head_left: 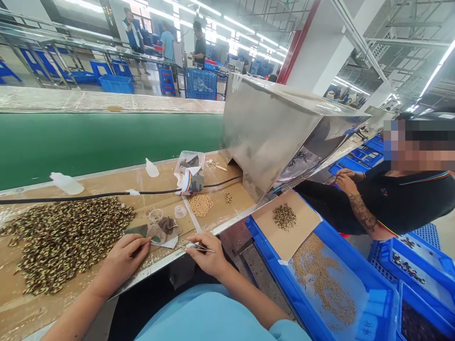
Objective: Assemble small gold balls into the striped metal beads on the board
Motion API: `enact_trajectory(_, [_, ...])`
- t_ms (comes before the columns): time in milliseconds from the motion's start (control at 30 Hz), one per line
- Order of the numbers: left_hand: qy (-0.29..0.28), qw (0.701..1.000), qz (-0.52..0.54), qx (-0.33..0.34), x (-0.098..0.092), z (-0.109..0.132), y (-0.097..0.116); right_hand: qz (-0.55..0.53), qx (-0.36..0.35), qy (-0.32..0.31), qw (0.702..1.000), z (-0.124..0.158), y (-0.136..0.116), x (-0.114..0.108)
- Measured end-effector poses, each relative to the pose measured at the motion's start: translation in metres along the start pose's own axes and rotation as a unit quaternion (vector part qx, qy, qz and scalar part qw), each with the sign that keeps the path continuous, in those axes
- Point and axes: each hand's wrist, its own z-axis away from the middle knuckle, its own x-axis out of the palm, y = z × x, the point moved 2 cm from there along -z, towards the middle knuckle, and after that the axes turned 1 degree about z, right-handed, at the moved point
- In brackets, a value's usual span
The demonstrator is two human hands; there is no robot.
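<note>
My right hand is closed around a pair of metal tweezers, held level over the table's front edge. To its left, my left hand rests on the table with thumb and forefinger close together; what they pinch, if anything, is too small to make out. Just beyond its fingertips lies a crumpled grey-brown cloth. A clear round cup and a smaller clear cup stand behind the cloth. Left of my left hand spreads a large heap of small dark-and-gold parts.
Small gold beads lie right of the cups. A black cable crosses behind, near white bottles and a plastic box. A metal housing and blue tray stand right. A co-worker sits beyond.
</note>
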Motion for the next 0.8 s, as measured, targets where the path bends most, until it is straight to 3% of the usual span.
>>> enact_trajectory(200, [-0.045,0.998,-0.021,-0.034,0.000,0.008,0.000,-0.095,0.074,0.018,0.992,0.013,0.003,-0.017])
enact_trajectory(333, [-0.067,0.996,-0.021,-0.051,0.002,0.014,-0.004,-0.130,0.134,0.016,0.982,0.013,0.020,-0.027])
enact_trajectory(467, [-0.030,0.997,-0.039,-0.054,0.004,0.017,-0.008,-0.178,0.191,0.054,0.964,0.014,0.036,-0.037])
enact_trajectory(633, [0.018,0.996,-0.075,-0.034,0.006,0.018,-0.008,-0.194,0.196,0.118,0.954,0.010,0.038,-0.057])
enact_trajectory(800, [0.019,0.996,-0.088,-0.021,0.007,0.017,-0.009,-0.125,0.184,0.101,0.970,-0.026,0.031,-0.080])
